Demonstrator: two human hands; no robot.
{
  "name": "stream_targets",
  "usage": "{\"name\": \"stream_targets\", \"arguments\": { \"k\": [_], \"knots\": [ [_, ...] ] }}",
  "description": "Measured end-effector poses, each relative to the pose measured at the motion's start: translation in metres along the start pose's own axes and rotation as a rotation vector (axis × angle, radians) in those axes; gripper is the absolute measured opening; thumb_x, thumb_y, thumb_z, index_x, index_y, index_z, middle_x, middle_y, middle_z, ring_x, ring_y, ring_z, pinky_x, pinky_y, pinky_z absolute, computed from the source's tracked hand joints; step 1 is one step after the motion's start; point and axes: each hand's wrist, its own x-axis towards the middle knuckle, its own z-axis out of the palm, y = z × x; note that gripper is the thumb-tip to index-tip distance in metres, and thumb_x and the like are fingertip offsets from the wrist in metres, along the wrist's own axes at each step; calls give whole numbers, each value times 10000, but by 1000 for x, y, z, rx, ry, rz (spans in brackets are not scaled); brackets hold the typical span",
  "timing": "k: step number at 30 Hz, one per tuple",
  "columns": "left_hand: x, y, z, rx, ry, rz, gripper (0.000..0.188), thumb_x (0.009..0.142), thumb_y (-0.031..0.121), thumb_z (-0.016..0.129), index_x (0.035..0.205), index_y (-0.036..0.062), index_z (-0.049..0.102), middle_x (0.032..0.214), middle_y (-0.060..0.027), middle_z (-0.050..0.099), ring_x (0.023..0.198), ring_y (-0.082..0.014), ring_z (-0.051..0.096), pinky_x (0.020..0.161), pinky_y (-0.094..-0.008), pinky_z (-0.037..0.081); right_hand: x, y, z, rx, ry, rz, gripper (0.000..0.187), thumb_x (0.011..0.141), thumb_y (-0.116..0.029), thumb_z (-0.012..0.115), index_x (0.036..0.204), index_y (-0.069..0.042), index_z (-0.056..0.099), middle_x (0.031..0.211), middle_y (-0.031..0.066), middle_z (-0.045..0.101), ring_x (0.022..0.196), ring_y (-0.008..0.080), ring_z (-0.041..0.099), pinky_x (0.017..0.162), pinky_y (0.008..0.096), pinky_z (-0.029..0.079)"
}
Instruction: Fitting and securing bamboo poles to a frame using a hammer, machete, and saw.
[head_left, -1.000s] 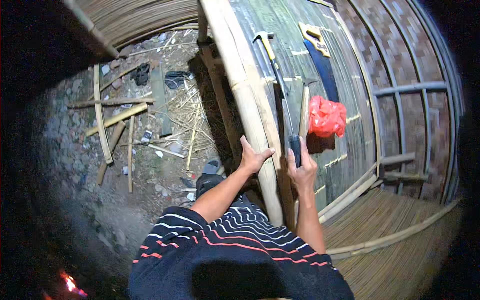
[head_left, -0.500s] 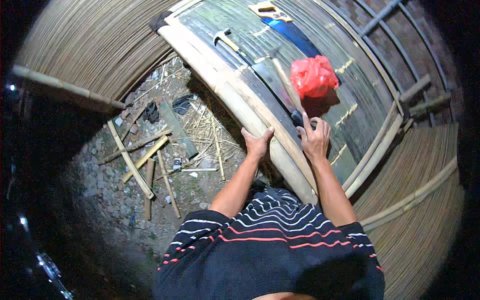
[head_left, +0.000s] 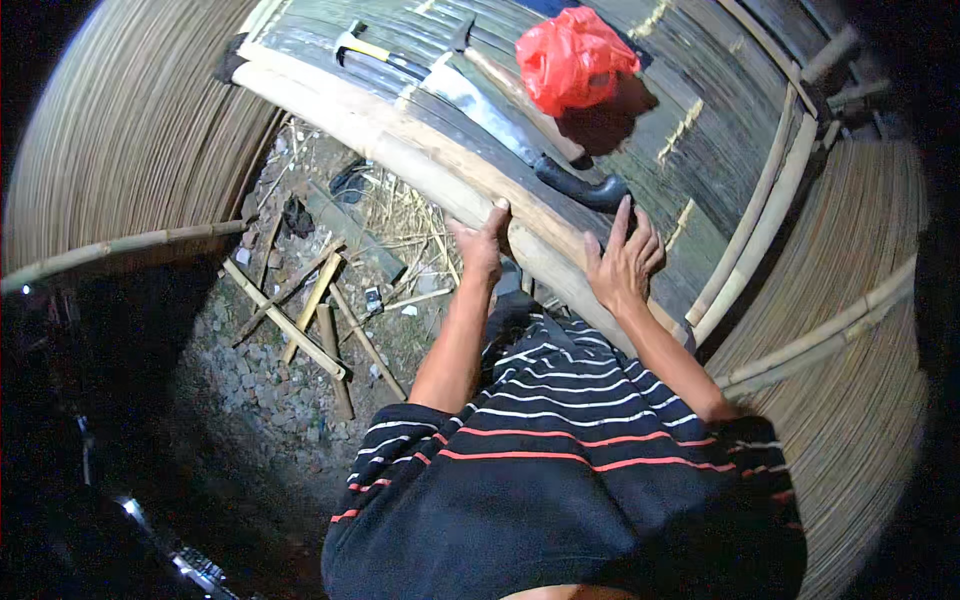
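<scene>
My left hand [head_left: 482, 248] grips the pale bamboo pole [head_left: 420, 170] along the near edge of a slatted bamboo platform [head_left: 690, 240]. Its thumb lies over the pole and its other fingers are mostly hidden. With fingers spread, my right hand [head_left: 626, 265] rests on the platform; a fingertip reaches the end of a machete's black, curved handle [head_left: 585, 188]. The machete's shiny blade [head_left: 485, 115] points to the far left. Beside it lies a tool with a long wooden handle [head_left: 520, 100] and a dark metal head. A claw hammer [head_left: 365, 48] with a yellow-and-black handle lies farther left.
A crumpled red plastic bag [head_left: 572, 62] sits on the platform, partly over a dark blue saw blade [head_left: 630, 45]. Below left, bamboo and wood pieces [head_left: 285, 318] lie on stony ground with straw. Slatted walls [head_left: 130, 130] curve round both sides.
My view has shifted, moving the platform's tools up and left in the picture. My right fingers, earlier closed at the machete handle, have spread. The blade now shows broad and bright.
</scene>
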Motion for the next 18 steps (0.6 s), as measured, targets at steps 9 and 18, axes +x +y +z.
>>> {"name": "stream_targets", "arguments": {
  "k": [9, 18],
  "knots": [
    [-13, 29, 33, 147, 113, 9, 1062, 811, 250, 882, 1521, -48, 150, 1323, -209, 520, 1187, -282, 568, 995, -407, 518, 9, 3, -3, -44, 22, -12, 819, 962, -508, 560, 1547, 31, 361, 1490, 235, 389, 1354, 402, 364, 1112, 602, 250],
    [-7, 33, 52, 598, 305, -19, 1537, 675, 297, 982, 1479, -173, -240, 1518, -343, 372, 1317, -318, 529, 1178, -380, 367, 7, 18, 0, 139, -33, 45, 875, 940, -485, 607, 1563, 49, 302, 1512, 280, 360, 1353, 438, 363, 1125, 598, 239]
  ]
}}
